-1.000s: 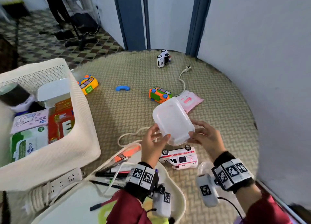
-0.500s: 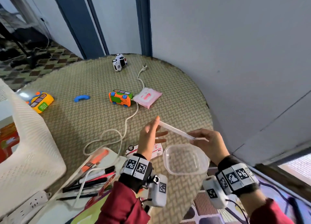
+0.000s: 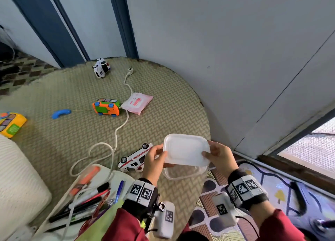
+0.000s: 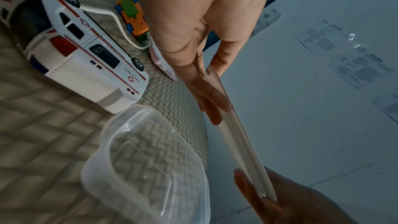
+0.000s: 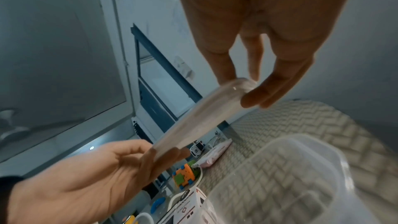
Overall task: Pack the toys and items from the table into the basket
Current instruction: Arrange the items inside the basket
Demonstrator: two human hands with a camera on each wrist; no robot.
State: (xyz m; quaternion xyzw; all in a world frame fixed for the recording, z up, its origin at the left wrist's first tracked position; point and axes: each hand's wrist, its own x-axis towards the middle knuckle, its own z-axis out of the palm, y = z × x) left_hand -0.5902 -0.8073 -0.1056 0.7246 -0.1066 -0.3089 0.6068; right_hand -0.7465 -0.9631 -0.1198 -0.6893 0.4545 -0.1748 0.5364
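A translucent lid is held above the clear plastic container by both hands, the left hand pinching one short edge and the right hand the opposite edge, thumbs on top and fingers beneath. The container is seen standing open on the woven table mat, most of it hidden under the lid in the head view. Just left of the container a toy ambulance is seen lying on its side, partly covered by the left hand. Farther left of the container the white basket is cut off by the frame edge, so its contents cannot be made out. Beyond the container an orange toy car, a pink wipes packet and a white cable are left on the mat.
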